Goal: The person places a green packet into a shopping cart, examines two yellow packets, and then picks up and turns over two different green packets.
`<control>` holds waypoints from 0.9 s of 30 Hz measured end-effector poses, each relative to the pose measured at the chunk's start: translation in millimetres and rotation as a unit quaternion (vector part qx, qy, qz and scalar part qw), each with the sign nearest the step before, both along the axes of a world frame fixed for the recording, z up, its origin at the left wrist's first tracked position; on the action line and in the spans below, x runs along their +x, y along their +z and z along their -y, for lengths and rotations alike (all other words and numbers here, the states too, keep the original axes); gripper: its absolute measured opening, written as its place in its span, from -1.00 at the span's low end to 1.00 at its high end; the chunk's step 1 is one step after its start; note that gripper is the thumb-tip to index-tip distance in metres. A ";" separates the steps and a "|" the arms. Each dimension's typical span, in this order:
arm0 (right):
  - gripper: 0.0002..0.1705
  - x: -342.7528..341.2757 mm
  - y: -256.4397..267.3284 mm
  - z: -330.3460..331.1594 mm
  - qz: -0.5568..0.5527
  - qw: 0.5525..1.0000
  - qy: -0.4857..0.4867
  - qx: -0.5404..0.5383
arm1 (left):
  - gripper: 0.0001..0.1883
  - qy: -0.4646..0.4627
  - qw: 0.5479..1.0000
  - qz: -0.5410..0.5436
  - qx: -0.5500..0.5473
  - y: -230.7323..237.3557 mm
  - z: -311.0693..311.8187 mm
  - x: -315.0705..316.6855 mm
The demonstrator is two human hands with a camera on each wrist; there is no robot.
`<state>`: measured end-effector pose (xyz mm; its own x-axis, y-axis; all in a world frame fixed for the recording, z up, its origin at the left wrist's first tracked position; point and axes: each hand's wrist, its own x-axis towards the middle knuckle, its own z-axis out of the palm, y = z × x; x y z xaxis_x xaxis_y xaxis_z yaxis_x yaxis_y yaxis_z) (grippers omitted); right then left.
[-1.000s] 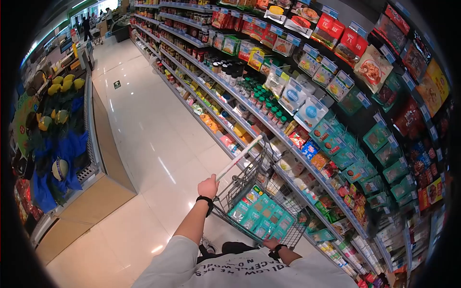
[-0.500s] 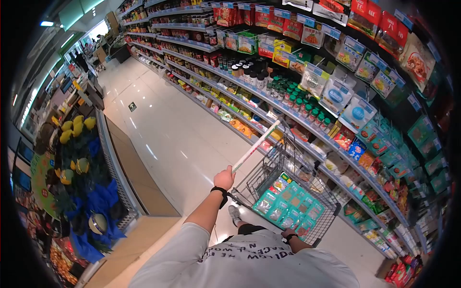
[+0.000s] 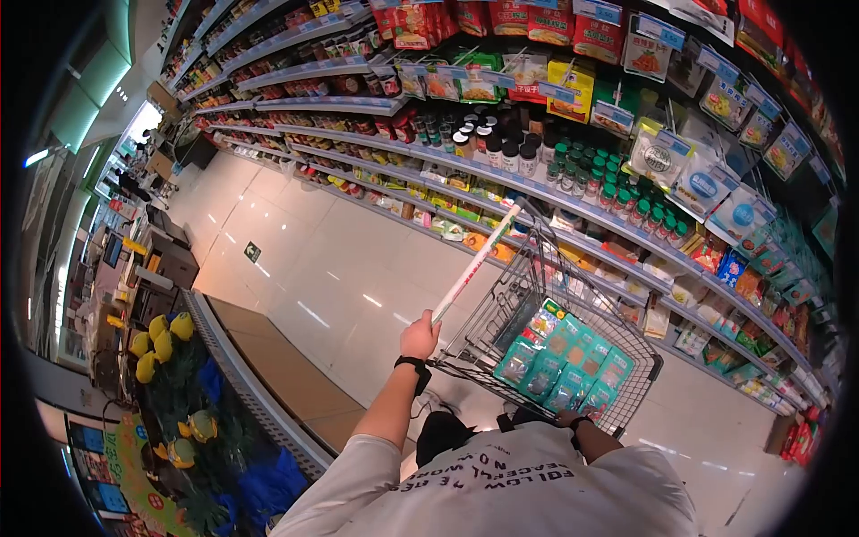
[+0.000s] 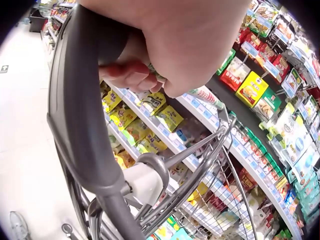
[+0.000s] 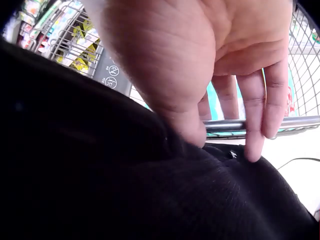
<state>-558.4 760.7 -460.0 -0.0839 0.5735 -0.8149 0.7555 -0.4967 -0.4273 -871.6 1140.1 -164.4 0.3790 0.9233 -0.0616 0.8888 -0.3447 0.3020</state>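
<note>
A wire shopping cart (image 3: 640, 394) stands in front of the person, tilted across the head view. The left hand (image 3: 419, 336) grips the near end of its pale handlebar (image 3: 483, 255), fingers curled round it; a dark plastic corner piece (image 4: 80, 110) curves down beside that hand in the left wrist view. At the cart's near side, the right hand (image 5: 250, 65) rests over a metal rim bar (image 5: 225, 125), fingers hanging fairly straight, some before the bar and some behind. Several teal packets (image 3: 573, 358) lie in the basket, with a green-and-yellow packet (image 3: 548, 313) at their edge.
Long shelves (image 3: 501, 174) of jars, bottles and hanging bags run along the right, close to the cart. A produce stand (image 3: 250, 376) with yellow fruit (image 3: 161, 345) borders the left. Between them a tiled aisle (image 3: 304, 242) leads toward checkout counters (image 3: 157, 259).
The head view has turned, and the produce stand now sits lower. Cart and right hand appear farther right in view. The left hand keeps its grip on the handlebar; the packets stay in the basket.
</note>
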 end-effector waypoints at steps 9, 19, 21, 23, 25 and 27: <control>-0.52 -130.0 48.0 -131.2 0.125 0.982 -0.138 -0.045 | -0.71 -0.034 0.999 0.005 0.027 -2.7 -168.7 -93.8; -0.52 -251.9 138.7 -299.7 0.107 0.988 -0.104 0.028 | -0.72 -0.047 0.999 0.022 -0.008 3.9 -317.9 -182.4; -0.52 -264.9 137.2 -323.6 0.107 0.986 -0.126 0.033 | -0.73 -0.054 0.998 0.029 0.008 0.0 -340.2 -195.9; -0.54 -280.9 138.6 -346.1 0.096 0.982 -0.162 0.034 | -0.73 -0.059 0.997 0.033 0.025 -6.0 -359.5 -215.4; -0.56 -293.5 132.5 -369.7 0.099 0.982 -0.160 0.032 | -0.71 -0.063 0.997 0.033 -0.010 -10.1 -380.3 -236.4; -0.58 -305.2 142.0 -397.1 0.111 0.972 -0.200 0.046 | -0.69 -0.064 0.996 0.043 -0.033 -6.3 -400.6 -251.3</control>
